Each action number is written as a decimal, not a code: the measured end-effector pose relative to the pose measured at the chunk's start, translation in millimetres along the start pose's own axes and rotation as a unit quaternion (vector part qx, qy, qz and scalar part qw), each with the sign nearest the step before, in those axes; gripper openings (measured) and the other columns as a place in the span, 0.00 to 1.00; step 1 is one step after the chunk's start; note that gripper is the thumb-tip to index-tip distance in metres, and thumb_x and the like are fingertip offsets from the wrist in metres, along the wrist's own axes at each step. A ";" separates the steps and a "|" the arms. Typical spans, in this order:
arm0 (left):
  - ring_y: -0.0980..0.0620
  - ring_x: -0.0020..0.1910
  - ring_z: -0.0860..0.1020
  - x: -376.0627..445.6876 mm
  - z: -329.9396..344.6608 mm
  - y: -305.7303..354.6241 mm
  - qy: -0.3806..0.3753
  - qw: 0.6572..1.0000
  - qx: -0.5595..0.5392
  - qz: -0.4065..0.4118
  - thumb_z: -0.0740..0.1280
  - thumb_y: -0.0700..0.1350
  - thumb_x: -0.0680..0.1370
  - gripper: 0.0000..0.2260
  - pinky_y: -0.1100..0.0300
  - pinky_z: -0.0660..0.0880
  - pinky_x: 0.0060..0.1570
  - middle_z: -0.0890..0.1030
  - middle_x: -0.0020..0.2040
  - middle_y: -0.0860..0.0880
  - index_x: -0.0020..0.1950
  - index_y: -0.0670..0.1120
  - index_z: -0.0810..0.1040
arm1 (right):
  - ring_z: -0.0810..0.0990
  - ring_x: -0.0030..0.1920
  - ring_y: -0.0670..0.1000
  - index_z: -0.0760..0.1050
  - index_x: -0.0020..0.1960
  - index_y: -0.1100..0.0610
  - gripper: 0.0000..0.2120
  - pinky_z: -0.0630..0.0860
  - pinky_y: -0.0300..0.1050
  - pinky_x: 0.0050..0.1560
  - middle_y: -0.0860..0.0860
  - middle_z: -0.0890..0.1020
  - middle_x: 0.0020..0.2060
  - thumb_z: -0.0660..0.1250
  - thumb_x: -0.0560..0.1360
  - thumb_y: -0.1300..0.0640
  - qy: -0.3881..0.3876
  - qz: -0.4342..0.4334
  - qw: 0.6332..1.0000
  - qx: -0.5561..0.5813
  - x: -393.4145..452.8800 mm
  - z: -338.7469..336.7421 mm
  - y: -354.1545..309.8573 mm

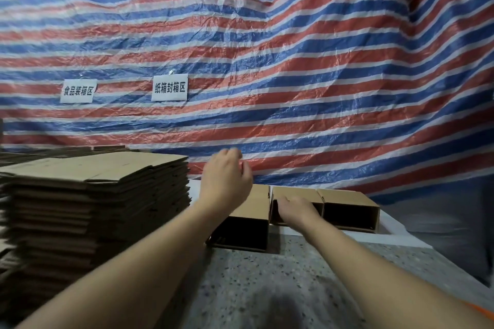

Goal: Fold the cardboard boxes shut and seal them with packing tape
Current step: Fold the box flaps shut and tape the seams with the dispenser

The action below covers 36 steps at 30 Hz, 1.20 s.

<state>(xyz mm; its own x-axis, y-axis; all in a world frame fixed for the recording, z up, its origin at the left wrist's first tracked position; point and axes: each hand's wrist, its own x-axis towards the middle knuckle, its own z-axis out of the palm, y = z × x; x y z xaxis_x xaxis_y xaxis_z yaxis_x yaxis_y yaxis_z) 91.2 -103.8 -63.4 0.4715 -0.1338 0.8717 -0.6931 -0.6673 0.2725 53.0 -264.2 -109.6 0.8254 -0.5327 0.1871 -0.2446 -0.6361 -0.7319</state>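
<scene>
Three open cardboard boxes [296,204] sit just right of the flat cardboard stack [93,195]. Her left hand [226,177] hovers loosely curled above them; right hand [295,208] grips the middle box's edge.

Boxes [350,204] matt brown cardboard; tarp [267,61] crinkled glossy woven plastic (striped); counter [267,288] speckled stone, smooth.
</scene>
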 end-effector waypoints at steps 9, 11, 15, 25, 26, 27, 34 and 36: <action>0.44 0.59 0.75 35.3 -110.4 -21.1 -0.235 0.906 0.345 -0.072 0.59 0.56 0.80 0.19 0.47 0.72 0.59 0.77 0.61 0.44 0.64 0.44 0.73 | 0.76 0.57 0.58 0.72 0.68 0.61 0.26 0.67 0.46 0.50 0.59 0.78 0.61 0.51 0.83 0.42 0.031 -0.093 0.995 -0.037 -47.8 -41.6 -62.4; 0.41 0.64 0.73 28.0 -118.3 -32.9 -0.295 0.862 0.392 -0.130 0.60 0.58 0.80 0.23 0.44 0.69 0.64 0.75 0.66 0.43 0.70 0.46 0.69 | 0.75 0.53 0.56 0.72 0.69 0.61 0.28 0.68 0.47 0.49 0.58 0.78 0.61 0.51 0.83 0.41 0.037 -0.106 0.993 -0.048 -56.2 -45.1 -68.5; 0.34 0.71 0.66 10.2 -115.8 -44.8 -0.389 0.798 0.405 -0.219 0.57 0.46 0.80 0.23 0.33 0.60 0.70 0.67 0.73 0.39 0.76 0.44 0.63 | 0.76 0.53 0.56 0.72 0.68 0.61 0.28 0.68 0.47 0.48 0.58 0.79 0.60 0.52 0.82 0.40 0.027 -0.121 0.991 -0.059 -64.9 -49.0 -71.5; 0.44 0.54 0.77 -5.1 -124.2 -37.1 -0.307 0.838 0.440 -0.101 0.59 0.37 0.79 0.15 0.52 0.75 0.55 0.79 0.59 0.45 0.65 0.44 0.74 | 0.77 0.53 0.57 0.74 0.57 0.61 0.25 0.69 0.47 0.49 0.59 0.79 0.60 0.51 0.83 0.41 0.017 -0.124 0.990 -0.069 -73.3 -52.2 -72.1; 0.46 0.50 0.78 -4.8 -125.1 -36.0 -0.291 0.842 0.447 -0.084 0.60 0.37 0.79 0.14 0.55 0.75 0.49 0.80 0.55 0.47 0.64 0.44 0.76 | 0.76 0.53 0.57 0.75 0.60 0.62 0.27 0.69 0.47 0.50 0.59 0.79 0.60 0.51 0.83 0.41 0.014 -0.124 0.990 -0.067 -74.4 -51.3 -73.2; 0.48 0.47 0.78 -4.3 -126.1 -34.5 -0.275 0.840 0.465 -0.060 0.61 0.37 0.79 0.13 0.56 0.75 0.47 0.80 0.52 0.48 0.62 0.44 0.77 | 0.76 0.53 0.57 0.75 0.63 0.63 0.27 0.69 0.47 0.50 0.59 0.79 0.60 0.51 0.83 0.41 0.011 -0.126 0.990 -0.067 -75.8 -50.3 -74.6; 0.52 0.40 0.74 21.2 -141.2 1.7 -0.159 0.732 0.646 0.145 0.64 0.43 0.80 0.05 0.58 0.69 0.50 0.76 0.43 0.50 0.54 0.44 0.77 | 0.74 0.66 0.60 0.66 0.73 0.63 0.29 0.70 0.51 0.56 0.60 0.74 0.68 0.55 0.83 0.42 0.029 -0.147 0.988 -0.027 -80.4 -56.4 -95.9; 0.50 0.44 0.72 33.6 -147.7 19.9 -0.132 0.717 0.662 0.172 0.64 0.49 0.80 0.11 0.54 0.66 0.52 0.75 0.46 0.48 0.60 0.46 0.76 | 0.72 0.69 0.60 0.62 0.76 0.63 0.31 0.70 0.50 0.60 0.60 0.70 0.72 0.57 0.82 0.42 0.039 -0.158 0.987 0.011 -79.9 -65.5 -102.4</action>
<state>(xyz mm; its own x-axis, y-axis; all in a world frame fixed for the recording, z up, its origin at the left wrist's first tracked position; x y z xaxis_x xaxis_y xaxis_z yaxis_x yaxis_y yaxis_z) 12.7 -13.3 31.4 0.6040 -0.4756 0.6395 0.2497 -0.6491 -0.7186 -21.3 -193.1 -6.6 0.8168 -0.3521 0.4570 0.0304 -0.7649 -0.6435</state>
